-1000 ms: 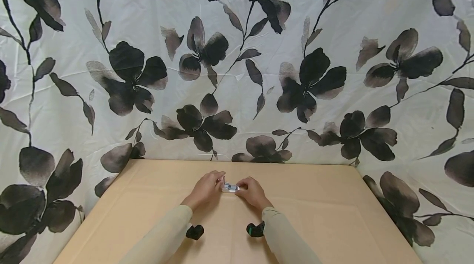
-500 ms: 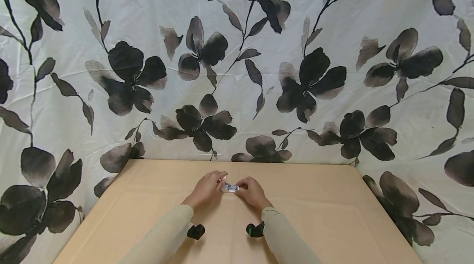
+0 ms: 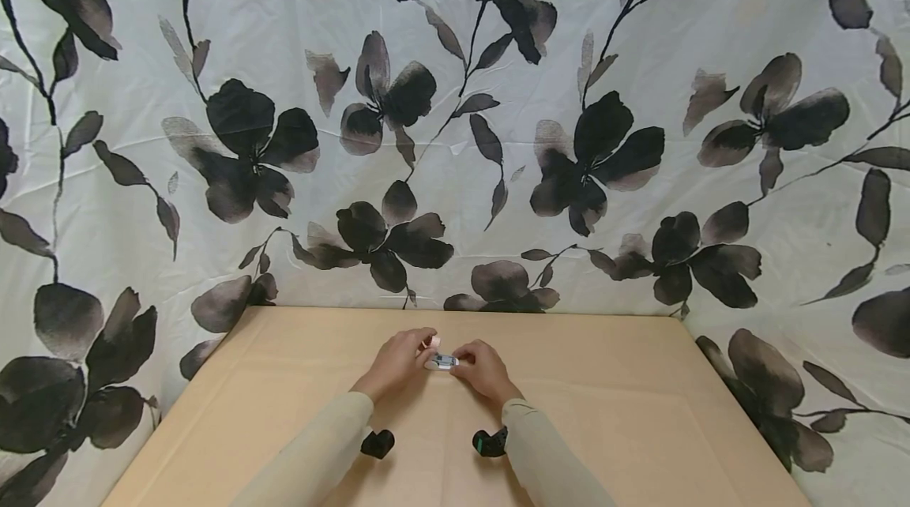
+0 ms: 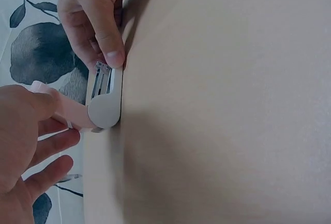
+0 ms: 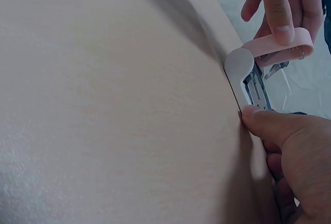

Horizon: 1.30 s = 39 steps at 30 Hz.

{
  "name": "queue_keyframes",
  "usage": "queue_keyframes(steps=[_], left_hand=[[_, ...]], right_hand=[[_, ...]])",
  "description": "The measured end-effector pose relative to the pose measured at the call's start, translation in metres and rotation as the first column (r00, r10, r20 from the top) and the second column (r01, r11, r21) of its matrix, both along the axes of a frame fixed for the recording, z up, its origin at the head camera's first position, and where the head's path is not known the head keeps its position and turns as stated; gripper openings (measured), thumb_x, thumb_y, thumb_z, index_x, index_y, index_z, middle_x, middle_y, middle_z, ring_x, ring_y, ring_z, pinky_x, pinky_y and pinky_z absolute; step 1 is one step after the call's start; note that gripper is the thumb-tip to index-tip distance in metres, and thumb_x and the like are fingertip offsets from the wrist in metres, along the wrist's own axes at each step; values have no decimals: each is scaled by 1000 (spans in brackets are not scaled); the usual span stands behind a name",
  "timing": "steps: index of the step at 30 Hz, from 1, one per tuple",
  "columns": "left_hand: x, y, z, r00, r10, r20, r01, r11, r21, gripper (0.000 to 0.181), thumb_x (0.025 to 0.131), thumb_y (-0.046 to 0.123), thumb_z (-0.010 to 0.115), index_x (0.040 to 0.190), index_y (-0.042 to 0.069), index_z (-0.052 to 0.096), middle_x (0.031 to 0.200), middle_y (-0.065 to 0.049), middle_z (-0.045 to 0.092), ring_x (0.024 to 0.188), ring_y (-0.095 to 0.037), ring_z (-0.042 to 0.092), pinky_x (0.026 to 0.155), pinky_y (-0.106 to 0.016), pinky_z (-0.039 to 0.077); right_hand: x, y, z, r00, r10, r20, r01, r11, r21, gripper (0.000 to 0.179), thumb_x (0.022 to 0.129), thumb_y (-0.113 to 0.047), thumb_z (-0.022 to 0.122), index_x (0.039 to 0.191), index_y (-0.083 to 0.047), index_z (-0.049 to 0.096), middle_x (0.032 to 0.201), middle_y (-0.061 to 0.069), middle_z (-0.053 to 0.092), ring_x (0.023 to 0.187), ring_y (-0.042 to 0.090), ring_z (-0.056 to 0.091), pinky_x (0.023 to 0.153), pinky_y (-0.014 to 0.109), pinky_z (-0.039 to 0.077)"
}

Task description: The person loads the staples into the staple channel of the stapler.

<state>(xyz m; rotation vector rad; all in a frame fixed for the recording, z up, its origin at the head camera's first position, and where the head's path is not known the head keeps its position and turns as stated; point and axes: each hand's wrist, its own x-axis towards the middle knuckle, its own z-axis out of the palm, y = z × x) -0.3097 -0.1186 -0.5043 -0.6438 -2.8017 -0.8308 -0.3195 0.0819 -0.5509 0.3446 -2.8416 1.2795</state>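
A small stapler [image 3: 444, 362] lies on the table near its far edge, swung open at the hinge. It has a white base [image 4: 106, 111] with a metal staple channel [image 4: 101, 81] and a pink top arm [image 5: 274, 46] tilted up. My left hand [image 3: 396, 357] pinches the pink arm between thumb and fingers, its other fingers spread in the left wrist view. On the opposite end, my right hand [image 3: 486, 369] grips the white base, thumb on its near side. The right hand's fingers behind the base are partly hidden.
A light tan table [image 3: 569, 412] extends on all sides of the hands. Behind it hangs a white cloth [image 3: 490, 175] with dark flowers. Black devices [image 3: 377, 444] sit at both wrists, under the pale sleeves.
My left hand has shifted slightly right, tipping the pink arm toward the base, and more of the arm shows. The right hand and the white base have stayed in place.
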Motion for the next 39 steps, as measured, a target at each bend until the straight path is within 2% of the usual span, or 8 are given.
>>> queue_keyframes(steps=[7, 11, 16, 20, 25, 31, 39], left_hand=[[0, 4, 0, 1000, 6, -9, -6, 999, -42, 12, 100, 22, 69, 108, 13, 66, 101, -3, 75, 90, -20, 70, 81, -40, 57], [1, 6, 1, 1000, 11, -12, -12, 998, -70, 12, 99, 25, 71, 106, 14, 68, 96, 0, 74, 83, -16, 65, 78, -37, 55], [0, 9, 2, 999, 12, -51, -17, 994, -106, 11, 97, 24, 73, 103, 15, 69, 88, 3, 70, 75, -12, 57, 72, -33, 50], [-1, 10, 4, 999, 12, -47, -17, 995, -96, 10, 97, 24, 72, 101, 15, 70, 86, 3, 69, 73, -12, 55, 70, -32, 47], [-2, 10, 4, 999, 5, -33, -8, 997, -76, 10, 98, 24, 72, 101, 15, 71, 87, 2, 71, 74, -12, 57, 71, -33, 48], [-4, 11, 3, 1000, -1, -26, -1, 997, -82, 12, 98, 25, 72, 101, 14, 73, 90, 1, 74, 77, -13, 61, 73, -34, 51], [-6, 13, 3, 999, 1, -33, -4, 994, -107, 15, 96, 25, 74, 102, 11, 77, 92, -2, 76, 82, -17, 65, 78, -39, 54]], right_hand=[[-1, 1, -3, 1000, 5, -11, -5, 1000, -4, 19, 87, -17, 83, 104, -8, 78, 100, 4, 65, 88, 15, 54, 82, 33, 46], [-1, 1, -4, 1000, 11, -22, -10, 1000, 6, 19, 88, -17, 83, 104, -8, 78, 99, 4, 65, 87, 15, 54, 81, 32, 46], [-1, 0, -3, 999, 18, -30, -17, 1000, 14, 21, 88, -17, 83, 105, -7, 78, 97, 4, 65, 86, 15, 53, 79, 31, 44], [-2, 1, -2, 999, 21, -33, -21, 1000, 15, 21, 87, -16, 83, 105, -6, 78, 97, 5, 65, 86, 16, 53, 78, 31, 44], [-2, 2, -1, 999, 21, -26, -21, 1000, 12, 21, 87, -16, 83, 105, -6, 78, 97, 5, 65, 86, 16, 53, 78, 31, 44], [-2, 1, -1, 1000, 11, -11, -11, 1000, 2, 20, 87, -16, 83, 104, -7, 78, 97, 5, 65, 86, 16, 53, 79, 31, 44], [-2, 3, -3, 999, 21, -31, -21, 1000, 11, 22, 87, -17, 83, 105, -6, 78, 98, 5, 65, 87, 16, 54, 78, 31, 44]])
